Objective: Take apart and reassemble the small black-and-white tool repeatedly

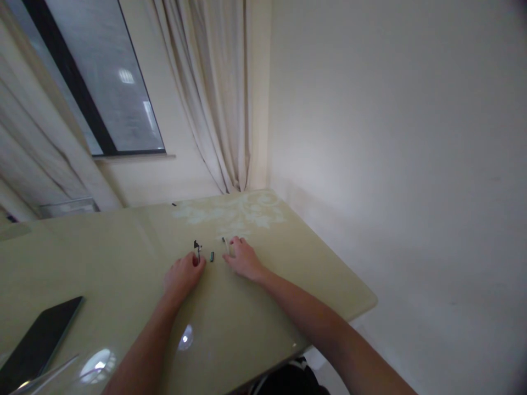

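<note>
My left hand (184,276) rests at the table, its thumb and fingertips closed on the lower end of a small, thin dark piece (196,245) with an irregular top. Just right of it a short dark bar-shaped piece (212,257) lies on the tabletop. My right hand (244,260) is a little farther right, thumb and fingers curved and apart. Near its fingertips is another tiny dark piece (223,240), with a pale strip (227,247) beside it. Whether the right fingers touch either one is too small to tell.
The glossy yellowish table (263,323) has a pale floral pattern (247,211) at its far corner. A small dark bit (174,204) lies by the far edge. At the lower left is a flat black device (41,340). A wall (395,164) borders the right side; curtains (214,88) hang behind.
</note>
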Available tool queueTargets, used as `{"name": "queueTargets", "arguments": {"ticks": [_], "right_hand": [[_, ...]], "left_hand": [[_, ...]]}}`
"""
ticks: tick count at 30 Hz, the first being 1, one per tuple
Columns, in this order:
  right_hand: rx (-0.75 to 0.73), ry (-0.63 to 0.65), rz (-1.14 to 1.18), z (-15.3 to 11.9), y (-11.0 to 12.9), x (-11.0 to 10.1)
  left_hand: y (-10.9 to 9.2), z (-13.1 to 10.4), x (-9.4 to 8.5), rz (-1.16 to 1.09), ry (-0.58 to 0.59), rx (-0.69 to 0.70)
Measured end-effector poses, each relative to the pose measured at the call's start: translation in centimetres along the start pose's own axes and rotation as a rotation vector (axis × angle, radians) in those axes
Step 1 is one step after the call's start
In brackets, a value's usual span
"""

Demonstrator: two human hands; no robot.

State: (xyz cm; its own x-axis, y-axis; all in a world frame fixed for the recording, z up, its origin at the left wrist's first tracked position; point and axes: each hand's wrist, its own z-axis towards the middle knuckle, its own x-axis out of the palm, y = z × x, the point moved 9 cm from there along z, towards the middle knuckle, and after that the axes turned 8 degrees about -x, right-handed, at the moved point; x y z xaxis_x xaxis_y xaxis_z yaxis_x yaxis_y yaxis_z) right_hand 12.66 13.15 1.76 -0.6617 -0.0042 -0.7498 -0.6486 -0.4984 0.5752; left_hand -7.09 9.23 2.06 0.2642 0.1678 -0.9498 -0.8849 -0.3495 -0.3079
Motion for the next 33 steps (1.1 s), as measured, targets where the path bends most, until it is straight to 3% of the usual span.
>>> {"name": "queueTargets", "arguments": {"ticks": [5, 7, 9, 12, 15, 17, 20, 25, 33], "right_hand": [[-0.103, -0.111, 0.282, -2.0, -0.8, -3.8], [-0.136, -0.085, 0.477, -2.1, -0.4, -3.9], [-0.152, -0.039, 0.670, -1.9, 0.2, -3.4], [-0.145, -0.045, 0.845, -1.4, 0.4, -3.2], [-0.146, -0.046, 0.912, -1.2, -0.1, -3.5], [-0.159, 0.028, 0.923, -1.2, -0.1, -3.3], [-0.180, 0.172, 0.918, -1.5, 0.3, -2.7], [-0.187, 0.249, 0.935, -2.1, 1.5, -2.8], [-0.141, 0.403, 1.072, -3.2, 2.4, -2.2]], "left_hand": [[-6.3, -3.9, -1.4, -0.227, -0.162, 0.334], [-8.6, -5.9, -1.4, -0.254, -0.180, 0.463], [-9.7, -7.2, -1.3, -0.292, -0.180, 0.518], [-9.3, -7.1, -1.3, -0.423, -0.132, 0.509], [-7.3, -5.4, -1.7, -0.661, -0.057, 0.382], [-6.2, -4.4, -1.8, -0.857, 0.018, 0.294], [-6.2, -4.1, -1.6, -1.045, 0.171, 0.284], [-6.8, -4.6, -0.2, -1.101, 0.312, 0.267], [-6.8, -4.6, -0.2, -1.127, 0.359, 0.315]]}}
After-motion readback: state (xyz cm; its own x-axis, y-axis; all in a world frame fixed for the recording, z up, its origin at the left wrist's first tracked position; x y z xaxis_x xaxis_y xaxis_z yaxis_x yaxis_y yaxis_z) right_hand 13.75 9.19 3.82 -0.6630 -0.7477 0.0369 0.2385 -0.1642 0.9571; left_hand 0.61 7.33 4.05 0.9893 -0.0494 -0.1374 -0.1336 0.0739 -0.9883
